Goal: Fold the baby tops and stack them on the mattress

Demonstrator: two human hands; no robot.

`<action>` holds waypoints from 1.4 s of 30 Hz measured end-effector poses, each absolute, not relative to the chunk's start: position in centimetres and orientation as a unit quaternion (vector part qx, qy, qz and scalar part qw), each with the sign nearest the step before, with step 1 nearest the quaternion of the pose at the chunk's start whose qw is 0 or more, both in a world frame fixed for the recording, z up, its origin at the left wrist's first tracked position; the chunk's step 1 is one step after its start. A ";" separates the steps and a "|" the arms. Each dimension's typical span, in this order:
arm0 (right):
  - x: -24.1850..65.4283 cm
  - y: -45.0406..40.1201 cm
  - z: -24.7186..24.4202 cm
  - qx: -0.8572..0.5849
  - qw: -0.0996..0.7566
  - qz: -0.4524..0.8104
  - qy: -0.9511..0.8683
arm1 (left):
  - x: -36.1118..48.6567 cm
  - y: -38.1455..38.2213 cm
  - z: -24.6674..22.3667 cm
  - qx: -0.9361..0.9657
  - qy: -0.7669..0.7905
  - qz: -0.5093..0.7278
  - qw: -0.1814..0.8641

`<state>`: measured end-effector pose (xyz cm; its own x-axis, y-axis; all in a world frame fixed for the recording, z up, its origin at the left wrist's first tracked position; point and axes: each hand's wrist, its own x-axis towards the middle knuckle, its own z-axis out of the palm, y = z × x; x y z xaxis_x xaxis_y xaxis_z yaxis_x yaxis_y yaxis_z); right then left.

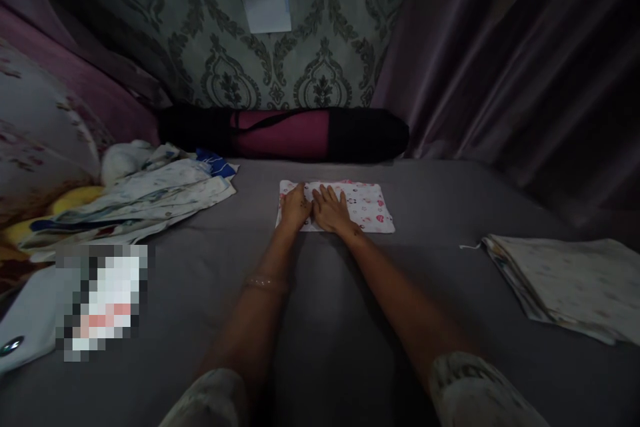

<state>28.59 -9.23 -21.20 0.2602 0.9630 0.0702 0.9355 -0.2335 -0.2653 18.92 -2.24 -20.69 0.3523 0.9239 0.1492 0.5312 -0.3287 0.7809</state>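
Observation:
A folded white cloth (367,203) with pink hearts and small dark figures lies flat on the grey bed sheet. Both of my hands press on its left half, close beside each other. My right hand (331,209) rests palm down with its fingers stretched out and spread. Just left of it, my left hand (296,208) lies on the cloth near its left end, seemingly flat, though some of its fingers are hard to make out. Neither hand visibly grips anything.
A black and magenta long bag (283,135) lies along the patterned wall. Crumpled patterned clothes (170,190) are heaped at left, with a pale, partly pixelated object (37,310) in front. Another folded cream cloth (575,280) lies at right. Curtains (465,60) hang behind.

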 end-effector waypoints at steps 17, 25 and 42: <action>32.6 -11.3 -22.6 -0.819 0.128 0.013 -0.559 | 19.2 -3.0 -23.9 0.898 0.420 0.128 0.024; 35.8 -13.1 -21.8 -0.849 0.135 -0.003 -0.511 | 19.4 -3.4 -23.9 0.888 0.444 0.115 -0.006; 40.5 -13.3 -20.0 -0.830 0.059 -0.002 -0.554 | 20.4 1.6 -18.6 0.917 0.393 -0.055 -0.032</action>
<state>40.47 -13.29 -20.02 0.3851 0.9203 0.0689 0.9208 -0.3782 -0.0949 20.41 1.55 -18.59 0.6856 0.7240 -0.0757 0.7168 -0.6896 -0.1029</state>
